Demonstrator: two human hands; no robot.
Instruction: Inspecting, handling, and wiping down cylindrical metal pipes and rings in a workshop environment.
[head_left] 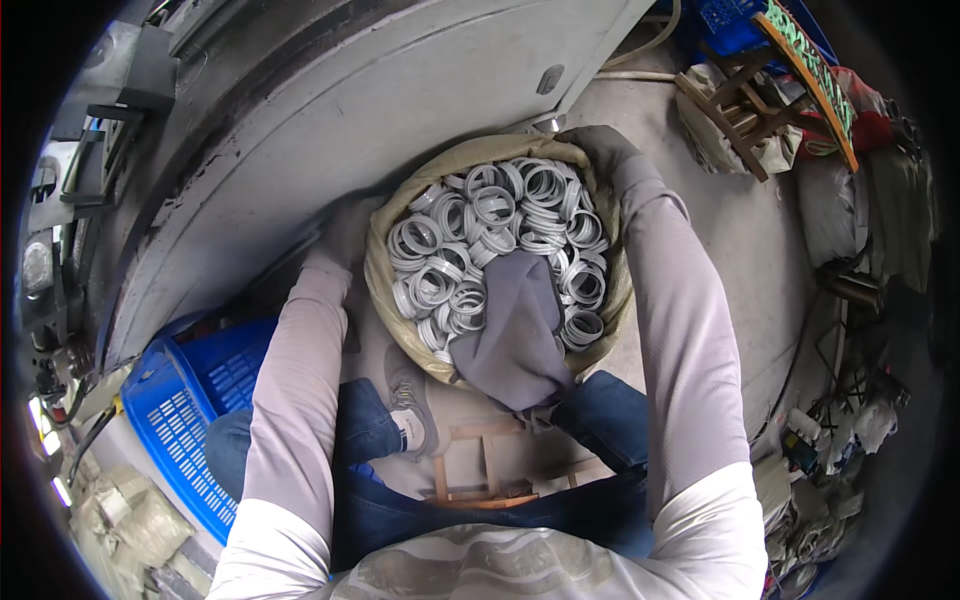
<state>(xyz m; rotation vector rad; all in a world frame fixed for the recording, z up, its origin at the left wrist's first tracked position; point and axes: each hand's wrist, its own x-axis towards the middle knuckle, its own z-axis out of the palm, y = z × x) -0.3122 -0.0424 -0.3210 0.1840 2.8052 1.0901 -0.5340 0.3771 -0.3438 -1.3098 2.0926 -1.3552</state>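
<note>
A yellowish woven sack (390, 318) stands on the floor between my knees, its top rolled outward. It is filled with many white-grey rings (494, 206). Over the near part of the rings and the sack's rim drapes a grey cloth (512, 335). My right hand (600, 152), in a dark grey glove, is closed on the rim at the far right. My left hand (347, 236), dark and blurred, is low against the sack's outer left side; its fingers are hidden. Both arms reach round the sack in grey sleeves.
A large grey machine panel (390, 90) rises just beyond the sack and to the left. At my left is a blue plastic basket (190, 440). Under me is a wooden stool (487, 470). Another wooden stool (755, 105) and bundles (835, 205) lie at the far right.
</note>
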